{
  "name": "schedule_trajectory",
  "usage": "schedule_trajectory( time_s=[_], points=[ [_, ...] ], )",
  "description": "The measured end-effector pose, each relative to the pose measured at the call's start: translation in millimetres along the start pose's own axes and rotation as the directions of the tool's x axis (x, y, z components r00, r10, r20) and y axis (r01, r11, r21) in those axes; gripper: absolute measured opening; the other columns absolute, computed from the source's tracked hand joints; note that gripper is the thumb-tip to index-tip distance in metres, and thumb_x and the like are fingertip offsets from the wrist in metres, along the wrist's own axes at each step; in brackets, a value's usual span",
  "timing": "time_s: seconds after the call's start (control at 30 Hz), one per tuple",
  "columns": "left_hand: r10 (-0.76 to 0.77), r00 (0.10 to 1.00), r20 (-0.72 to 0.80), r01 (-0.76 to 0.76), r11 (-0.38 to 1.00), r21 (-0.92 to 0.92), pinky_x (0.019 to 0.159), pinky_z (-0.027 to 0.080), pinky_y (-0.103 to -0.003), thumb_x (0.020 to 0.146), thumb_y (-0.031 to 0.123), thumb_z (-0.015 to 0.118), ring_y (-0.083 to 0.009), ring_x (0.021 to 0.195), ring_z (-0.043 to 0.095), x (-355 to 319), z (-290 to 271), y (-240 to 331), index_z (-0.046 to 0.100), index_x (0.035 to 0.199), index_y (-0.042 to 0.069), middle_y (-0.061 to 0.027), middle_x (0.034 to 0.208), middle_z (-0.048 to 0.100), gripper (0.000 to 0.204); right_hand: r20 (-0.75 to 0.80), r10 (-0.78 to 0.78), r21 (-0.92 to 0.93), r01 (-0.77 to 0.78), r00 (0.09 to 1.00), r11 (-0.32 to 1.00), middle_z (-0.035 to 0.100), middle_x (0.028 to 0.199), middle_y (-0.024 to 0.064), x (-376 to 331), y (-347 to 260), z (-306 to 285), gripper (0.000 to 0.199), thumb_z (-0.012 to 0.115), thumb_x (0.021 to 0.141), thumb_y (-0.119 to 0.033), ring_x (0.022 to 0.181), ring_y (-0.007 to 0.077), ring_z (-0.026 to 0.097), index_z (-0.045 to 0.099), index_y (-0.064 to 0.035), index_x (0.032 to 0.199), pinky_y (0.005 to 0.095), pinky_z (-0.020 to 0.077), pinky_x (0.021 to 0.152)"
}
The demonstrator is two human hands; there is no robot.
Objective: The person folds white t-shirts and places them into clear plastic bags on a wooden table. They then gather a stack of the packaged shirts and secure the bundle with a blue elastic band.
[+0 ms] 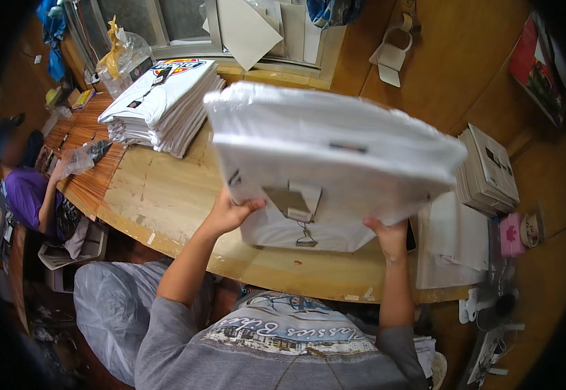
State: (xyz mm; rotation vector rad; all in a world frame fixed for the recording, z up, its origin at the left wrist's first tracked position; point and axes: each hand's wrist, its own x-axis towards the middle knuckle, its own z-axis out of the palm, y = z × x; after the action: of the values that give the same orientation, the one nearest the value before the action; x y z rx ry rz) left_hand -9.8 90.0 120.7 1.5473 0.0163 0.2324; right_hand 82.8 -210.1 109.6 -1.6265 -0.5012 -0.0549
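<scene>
Presently, the left hand (228, 212) and right hand (392, 238) grip, fingers closed, a tilted stack of plastic-wrapped white garments (345, 166) above the yellowish wooden bench (159, 188); its layers could slide apart (slick plastic, probably) if either hold loosens.

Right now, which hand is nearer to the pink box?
Right: the right hand holds the white bundle toward its right end, left of the pink box; the left hand holds it toward its left end, farther from the box.
</scene>
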Motion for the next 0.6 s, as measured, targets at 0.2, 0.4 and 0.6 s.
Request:
schedule_trajectory(
  time_s=[0.2, 0.4, 0.6],
  points=[
    [0.095, 0.988, 0.121, -0.116, 0.977, 0.181, 0.073, 0.042, -0.029, 0.065, 0.009, 0.068, -0.0154, 0.084, 0.052, -6.7, -8.2, -22.4, 0.052, 0.094, 0.004, -0.0055, 0.093, 0.055, 0.034, 0.014, 0.035, -0.022, -0.035, 0.999, 0.999, 0.057, 0.092, 0.0095, -20.2, 19.6, -8.5, 0.048, 0.076, 0.055, -0.015, 0.087, 0.0195, 0.052, 0.054, 0.0016, 0.094, 0.0287, 0.0395, 0.079],
    [-0.036, 0.984, 0.174, -0.046, 0.895, 0.443, 0.088, 0.032, -0.032, 0.056, 0.02, 0.073, -0.0237, 0.101, 0.043, -10.6, -14.5, -16.3, 0.049, 0.104, 0.001, -0.011, 0.104, 0.051, 0.057, 0.263, 0.086, -0.185, -0.037, 0.961, 0.982, 0.05, 0.102, 0.0105, -23.9, 36.0, -33.3, 0.061, 0.075, 0.056, -0.013, 0.095, 0.0204, 0.047, 0.044, 0.0011, 0.106, 0.0318, 0.0365, 0.086],
    [-0.082, 0.992, 0.098, 0.091, 0.991, -0.096, 0.078, 0.042, -0.031, 0.051, 0.018, 0.076, -0.0186, 0.091, 0.05, -18.6, -10.4, -29.2, 0.049, 0.103, 0.001, -0.0101, 0.096, 0.055, 0.061, 0.249, 0.1, -0.196, -0.051, 0.963, 0.979, 0.047, 0.106, 0.0108, -21.1, 41.8, -34.5, 0.067, 0.075, 0.056, -0.012, 0.098, 0.0202, 0.044, 0.04, 0.0011, 0.111, 0.0324, 0.0355, 0.088]
  ],
)
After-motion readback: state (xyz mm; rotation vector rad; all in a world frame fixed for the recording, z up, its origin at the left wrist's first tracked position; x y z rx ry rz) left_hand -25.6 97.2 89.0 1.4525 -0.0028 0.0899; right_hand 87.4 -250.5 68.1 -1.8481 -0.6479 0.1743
